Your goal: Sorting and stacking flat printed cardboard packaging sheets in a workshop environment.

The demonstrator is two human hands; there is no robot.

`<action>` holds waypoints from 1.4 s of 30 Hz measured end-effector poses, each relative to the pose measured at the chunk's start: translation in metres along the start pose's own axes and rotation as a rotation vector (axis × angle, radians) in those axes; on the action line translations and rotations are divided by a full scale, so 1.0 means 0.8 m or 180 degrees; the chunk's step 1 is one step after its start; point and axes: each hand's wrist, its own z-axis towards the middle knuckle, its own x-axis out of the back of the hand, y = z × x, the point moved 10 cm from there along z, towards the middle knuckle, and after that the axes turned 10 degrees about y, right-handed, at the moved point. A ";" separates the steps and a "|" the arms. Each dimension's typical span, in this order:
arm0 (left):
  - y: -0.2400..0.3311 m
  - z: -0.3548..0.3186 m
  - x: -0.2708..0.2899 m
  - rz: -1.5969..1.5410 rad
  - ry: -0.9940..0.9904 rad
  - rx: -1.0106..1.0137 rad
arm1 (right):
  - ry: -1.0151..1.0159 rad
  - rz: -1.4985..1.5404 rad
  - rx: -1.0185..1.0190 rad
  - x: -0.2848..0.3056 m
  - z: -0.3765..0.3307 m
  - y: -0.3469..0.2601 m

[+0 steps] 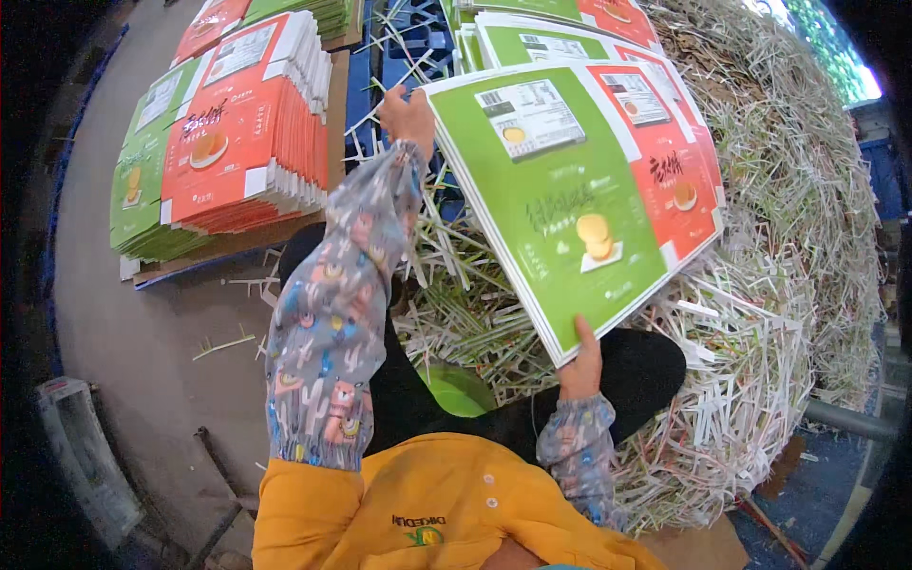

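Note:
A thin stack of printed card sheets (560, 218), green on the left and red on the right with pictures of round cakes, is tilted in front of me. My left hand (408, 119) is closed at its far left corner, the fingers partly hidden by the edge. At the near corner my right hand (581, 363) grips the stack, thumb on top and the other fingers underneath. Behind it lie more printed sheets (546, 43) of the same kind. Patterned grey sleeve covers (332, 304) reach over both my forearms.
To the left, a tall pile of red and green printed sheets (228, 142) rests on cardboard over a blue pallet (204, 261). A large heap of shredded paper strips (731, 380) fills the right side. Part of a blue plastic pallet (413, 47) shows between the piles.

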 end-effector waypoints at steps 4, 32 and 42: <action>0.000 0.020 -0.044 0.1265 -0.0785 -0.0694 | 0.0262 0.0493 -0.0678 0.042 0.004 0.033; -0.093 -0.327 0.024 -0.2303 -0.2197 0.2814 | 0.0268 0.0487 -0.0114 -0.004 0.009 0.058; -0.149 -0.368 0.004 -0.2177 -0.2774 0.3113 | -0.0505 -0.3362 0.2864 -0.044 -0.008 0.031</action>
